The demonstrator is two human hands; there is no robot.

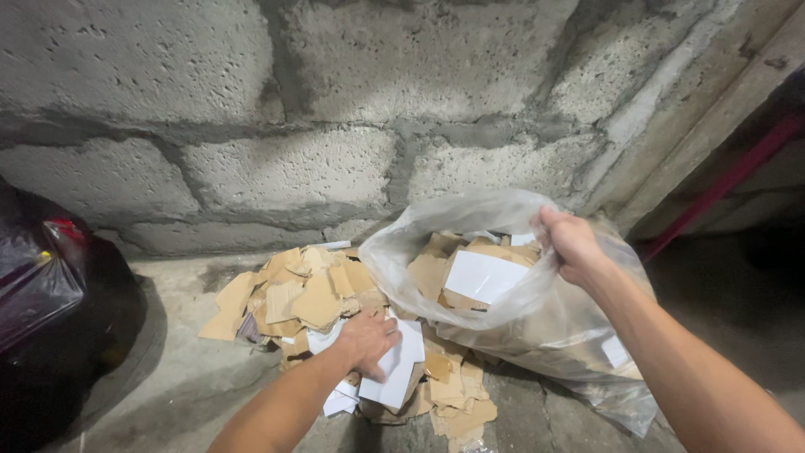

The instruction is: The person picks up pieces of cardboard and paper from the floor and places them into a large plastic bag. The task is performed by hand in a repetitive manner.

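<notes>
A heap of torn brown cardboard scraps (293,298) and white paper pieces (401,365) lies on the concrete floor against a block wall. My left hand (367,338) reaches down onto the heap, fingers curled over white and brown pieces at its front. To the right stands a clear plastic bag (537,323), partly filled with the same cardboard and a white sheet (482,275). My right hand (570,242) grips the bag's upper rim and holds its mouth up and wide.
A grey concrete block wall (335,109) runs close behind the heap. A dark plastic bag (38,277) sits at the far left. A red pole (729,180) leans along the wall corner at right. Bare concrete floor (176,386) lies in front.
</notes>
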